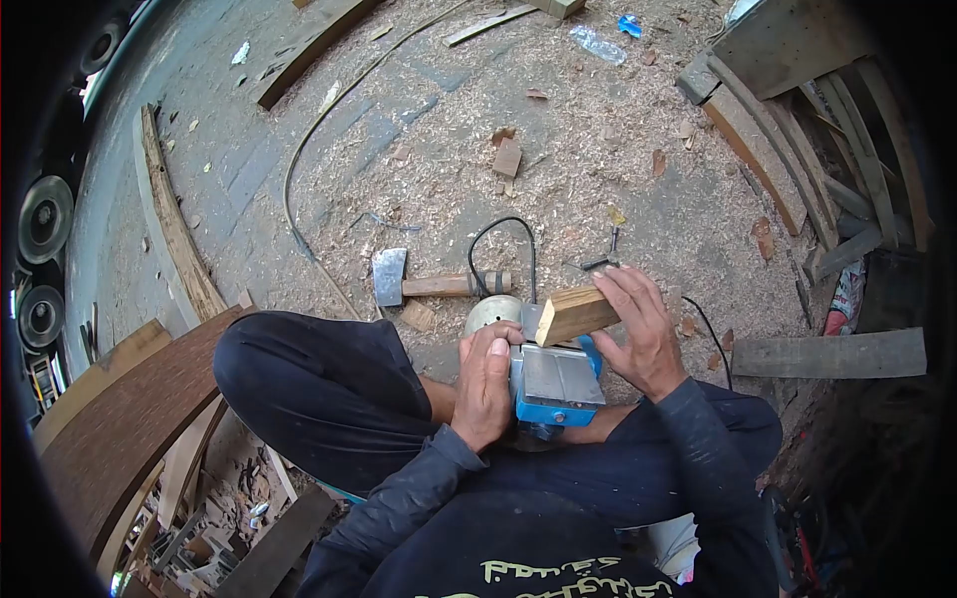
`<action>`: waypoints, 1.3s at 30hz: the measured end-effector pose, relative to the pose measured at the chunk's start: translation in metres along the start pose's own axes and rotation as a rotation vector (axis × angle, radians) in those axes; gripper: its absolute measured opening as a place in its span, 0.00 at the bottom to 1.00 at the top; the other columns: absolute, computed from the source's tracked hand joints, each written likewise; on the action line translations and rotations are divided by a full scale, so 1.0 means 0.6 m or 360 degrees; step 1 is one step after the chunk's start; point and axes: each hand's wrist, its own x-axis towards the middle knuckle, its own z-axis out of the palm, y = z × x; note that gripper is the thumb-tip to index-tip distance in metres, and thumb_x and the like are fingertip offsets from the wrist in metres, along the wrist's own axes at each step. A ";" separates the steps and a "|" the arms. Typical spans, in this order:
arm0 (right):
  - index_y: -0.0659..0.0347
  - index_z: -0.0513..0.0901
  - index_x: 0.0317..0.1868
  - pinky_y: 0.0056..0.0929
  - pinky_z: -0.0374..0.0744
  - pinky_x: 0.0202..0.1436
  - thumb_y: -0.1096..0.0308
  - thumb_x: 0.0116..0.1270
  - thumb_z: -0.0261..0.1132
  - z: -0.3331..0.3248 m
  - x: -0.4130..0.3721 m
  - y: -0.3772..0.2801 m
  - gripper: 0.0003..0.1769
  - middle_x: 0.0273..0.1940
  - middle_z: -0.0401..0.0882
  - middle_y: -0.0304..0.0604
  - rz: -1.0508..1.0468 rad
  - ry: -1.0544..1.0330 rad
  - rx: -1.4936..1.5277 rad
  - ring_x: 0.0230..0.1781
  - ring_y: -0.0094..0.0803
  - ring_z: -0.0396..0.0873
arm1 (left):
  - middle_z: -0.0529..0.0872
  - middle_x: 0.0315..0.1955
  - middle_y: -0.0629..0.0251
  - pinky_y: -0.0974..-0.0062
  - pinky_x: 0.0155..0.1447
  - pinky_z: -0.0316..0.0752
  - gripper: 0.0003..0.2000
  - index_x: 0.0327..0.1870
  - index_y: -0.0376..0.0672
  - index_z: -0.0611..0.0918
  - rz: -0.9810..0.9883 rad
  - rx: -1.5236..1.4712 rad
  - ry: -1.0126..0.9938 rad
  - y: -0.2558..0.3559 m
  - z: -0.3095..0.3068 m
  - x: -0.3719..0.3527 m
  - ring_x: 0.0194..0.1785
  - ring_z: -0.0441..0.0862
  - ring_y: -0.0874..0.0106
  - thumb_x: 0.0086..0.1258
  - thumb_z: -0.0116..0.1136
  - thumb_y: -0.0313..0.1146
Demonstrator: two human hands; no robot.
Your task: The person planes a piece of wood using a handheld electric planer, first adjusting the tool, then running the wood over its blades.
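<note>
A blue electric planer (561, 376) lies upside down between my crossed legs, its metal sole facing up. My left hand (484, 387) grips the planer's side, fingertips close to the front end of the sole. In my right hand (643, 334) is a short wooden block (576, 315), tilted over the far end of the sole, with the fingers on top and the thumb below. Just beyond, a hatchet (439, 286) lies on the ground, its head to the left. A small dark T-shaped tool (603, 261) rests past the block.
Wood shavings cover the ground, with an offcut (507, 157) further out. A cable (289, 189) runs across on the left. Long curved boards (140, 419) lean at my left knee. Stacked timbers (768, 169) stand at the right, near a grey plank (832, 354).
</note>
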 end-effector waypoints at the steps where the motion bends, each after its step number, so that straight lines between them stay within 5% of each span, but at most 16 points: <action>1: 0.55 0.80 0.77 0.53 0.78 0.81 0.73 0.56 0.80 0.001 -0.001 0.002 0.44 0.74 0.79 0.51 -0.0016 -0.0017 -0.0022 0.78 0.58 0.74 | 0.86 0.58 0.53 0.58 0.75 0.64 0.21 0.58 0.39 0.83 0.0002 0.0005 -0.0006 0.000 0.000 0.000 0.65 0.77 0.55 0.93 0.37 0.42; 39: 0.56 0.78 0.79 0.53 0.77 0.82 0.73 0.55 0.81 0.006 0.000 -0.005 0.48 0.75 0.77 0.51 -0.0002 -0.0041 0.0008 0.78 0.58 0.73 | 0.85 0.62 0.50 0.58 0.78 0.66 0.21 0.58 0.37 0.82 0.0010 0.0030 -0.0071 0.008 -0.004 0.003 0.68 0.76 0.56 0.93 0.34 0.41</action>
